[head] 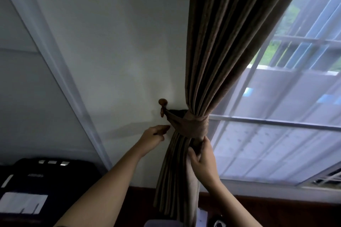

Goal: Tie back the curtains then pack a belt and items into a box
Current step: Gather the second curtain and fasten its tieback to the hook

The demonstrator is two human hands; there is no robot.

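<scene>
My right grip (202,162) is closed on the curtain (212,61). The fingers and thumb are curled round the gathered brown folds directly below the tieback (193,123), with the thumb on the left side of the bundle and the fingers on the window side. My left grip (156,133) holds nothing that I can see. Its fingers are loosely curled and point toward the tieback, with the fingertips just beside the band's left end; whether they touch the fabric I cannot tell. The tieback is a band of matching brown fabric wrapped round the curtain, cinching the folds into a narrow waist. Its left end is drawn to a point and looped over the wooden knob (162,104). The knob is fixed to the white wall (110,42), just left of the curtain and above my left grip. Above the tieback the curtain rises in straight pleats to the upper edge of the view. Below it the folds hang loose along the wall, down past a dark brown wooden surface (258,206) at the foot of the wall. To the right of the curtain is the window (276,143), with pale bars across it and blurred greenery outside. A white frame strip (64,79) runs along the wall's left edge. A black object with white labels (46,175) lies in the lower left corner of the view; I cannot identify it.
</scene>
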